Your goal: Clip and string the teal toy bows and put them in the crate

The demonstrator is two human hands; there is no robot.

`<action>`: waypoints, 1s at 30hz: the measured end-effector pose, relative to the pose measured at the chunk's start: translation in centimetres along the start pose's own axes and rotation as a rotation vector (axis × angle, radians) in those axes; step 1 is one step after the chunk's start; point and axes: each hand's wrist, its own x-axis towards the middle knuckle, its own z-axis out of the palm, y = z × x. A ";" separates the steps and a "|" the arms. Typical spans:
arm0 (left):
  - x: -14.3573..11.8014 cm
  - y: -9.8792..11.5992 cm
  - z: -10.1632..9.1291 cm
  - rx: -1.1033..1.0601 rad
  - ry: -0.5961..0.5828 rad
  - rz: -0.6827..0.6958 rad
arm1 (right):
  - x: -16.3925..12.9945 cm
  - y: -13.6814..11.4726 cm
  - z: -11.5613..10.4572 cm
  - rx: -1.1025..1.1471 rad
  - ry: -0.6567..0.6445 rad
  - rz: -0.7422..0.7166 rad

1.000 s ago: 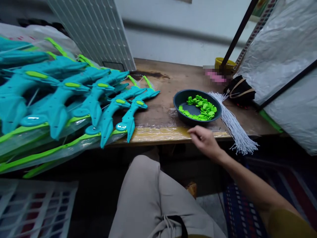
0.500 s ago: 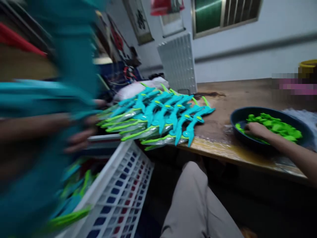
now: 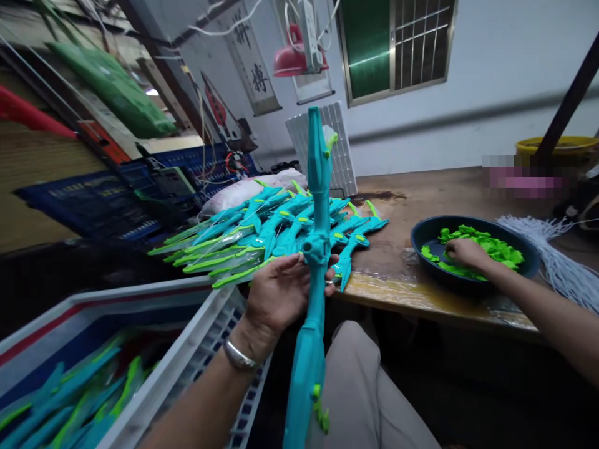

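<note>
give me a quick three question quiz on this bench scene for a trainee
1. True or false: the left hand holds a teal toy bow upright.
2. Where is the right hand? A) on the white crate B) in the dark bowl of green pieces C) on the tassel bundle
3. Fill in: the pile of finished bows lies on the wooden ____.

Key
1. True: its fingers wrap the bow's middle.
2. B: it rests among the green pieces in the dark bowl.
3. Table.
</note>
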 end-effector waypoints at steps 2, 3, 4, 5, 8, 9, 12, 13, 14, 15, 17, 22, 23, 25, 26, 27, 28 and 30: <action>-0.5 -1.5 -0.8 -0.046 0.008 -0.025 | -0.3 -1.4 -0.5 0.094 0.020 0.015; -0.8 -2.2 -1.0 -0.069 0.008 -0.037 | -0.7 -2.4 -0.7 0.150 0.027 0.016; -1.0 -2.7 -1.0 -0.095 0.008 -0.049 | -1.5 -3.6 -0.8 0.217 0.042 0.003; -1.1 -3.2 -0.9 -0.123 0.008 -0.059 | -2.5 -5.0 -0.7 0.291 0.052 -0.025; -1.1 -4.5 -0.1 -0.207 0.006 -0.065 | -6.8 -10.1 -0.3 0.527 0.033 -0.171; -1.0 -5.0 0.2 -0.230 0.004 -0.053 | -8.4 -11.9 -0.2 0.590 0.024 -0.223; -0.6 -6.6 0.8 -0.278 0.004 -0.010 | -12.2 -17.0 -0.5 0.763 0.085 -0.361; -0.5 -7.2 0.8 -0.293 0.011 -0.001 | -13.1 -18.4 -0.7 0.830 0.158 -0.419; -0.5 -7.9 0.7 -0.310 0.020 -0.004 | -13.8 -19.6 -0.9 0.868 0.243 -0.476; -0.4 -8.6 0.5 -0.330 0.029 -0.012 | -14.4 -20.5 -1.0 0.877 0.336 -0.528; -0.5 -9.8 -0.1 -0.374 0.036 -0.025 | -15.5 -21.9 -0.8 0.785 0.494 -0.602; -1.2 -11.5 -1.9 -0.472 -0.008 -0.038 | -18.7 -22.8 1.4 0.521 0.594 -0.741; -1.4 -11.6 -2.3 -0.484 -0.009 -0.048 | -19.3 -22.7 1.8 0.511 0.575 -0.769; -1.7 -11.7 -2.7 -0.494 0.000 -0.066 | -20.3 -22.5 2.1 0.497 0.517 -0.821; -1.9 -11.8 -2.9 -0.492 0.010 -0.076 | -20.5 -22.3 2.0 0.484 0.481 -0.842; -2.0 -11.8 -3.0 -0.489 0.025 -0.087 | -20.6 -22.1 1.9 0.471 0.443 -0.865; -2.2 -11.9 -3.0 -0.488 0.045 -0.095 | -20.6 -21.9 1.7 0.463 0.400 -0.883; -2.5 -12.1 -2.9 -0.495 0.092 -0.111 | -20.2 -21.5 1.1 0.460 0.306 -0.921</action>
